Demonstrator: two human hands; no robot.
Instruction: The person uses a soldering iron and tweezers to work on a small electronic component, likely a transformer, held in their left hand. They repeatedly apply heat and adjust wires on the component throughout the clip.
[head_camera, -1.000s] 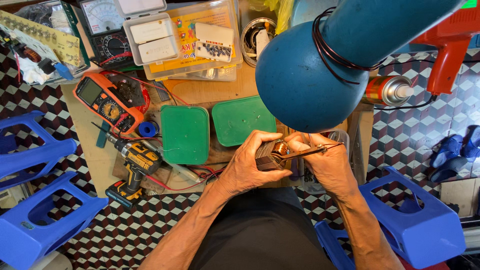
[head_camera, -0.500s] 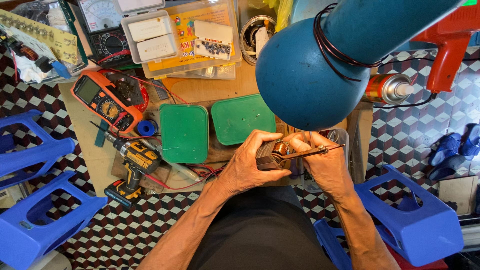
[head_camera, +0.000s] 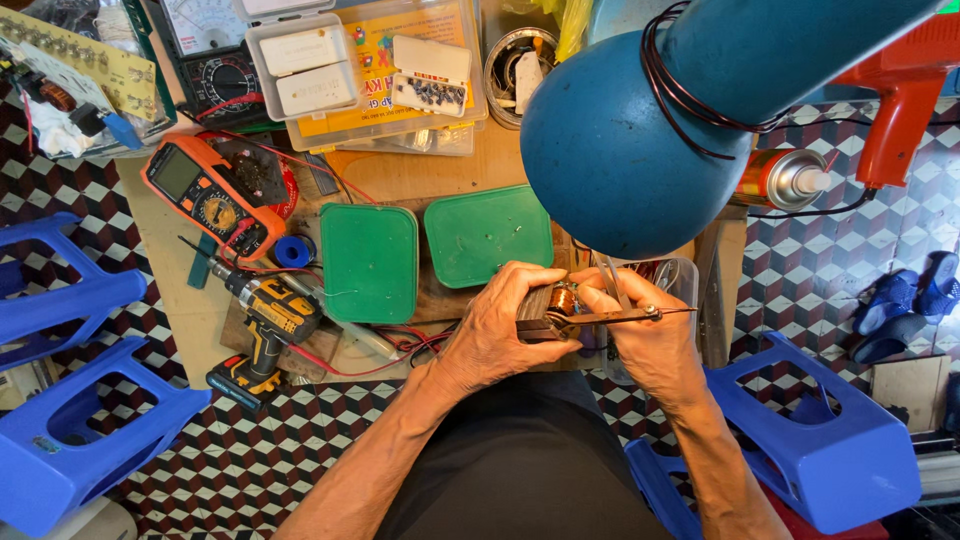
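My left hand (head_camera: 500, 325) grips a small dark block with a copper-wound coil (head_camera: 560, 298) at the near edge of the wooden workbench (head_camera: 420, 175). My right hand (head_camera: 645, 335) holds thin metal pliers (head_camera: 620, 315), their tips laid across the coil block. Both hands meet just under the big blue lamp shade (head_camera: 620, 140), which hides part of the bench behind them.
Two green lids (head_camera: 368, 262) (head_camera: 487, 235) lie ahead of my hands. A yellow-black cordless drill (head_camera: 265, 325) and an orange multimeter (head_camera: 205, 195) are at the left. Clear parts boxes (head_camera: 380, 70), a spray can (head_camera: 775, 178) and blue plastic stools (head_camera: 810, 440) surround the bench.
The view has shifted slightly; my hands keep the same hold on the coil block and pliers, with only small adjustments.
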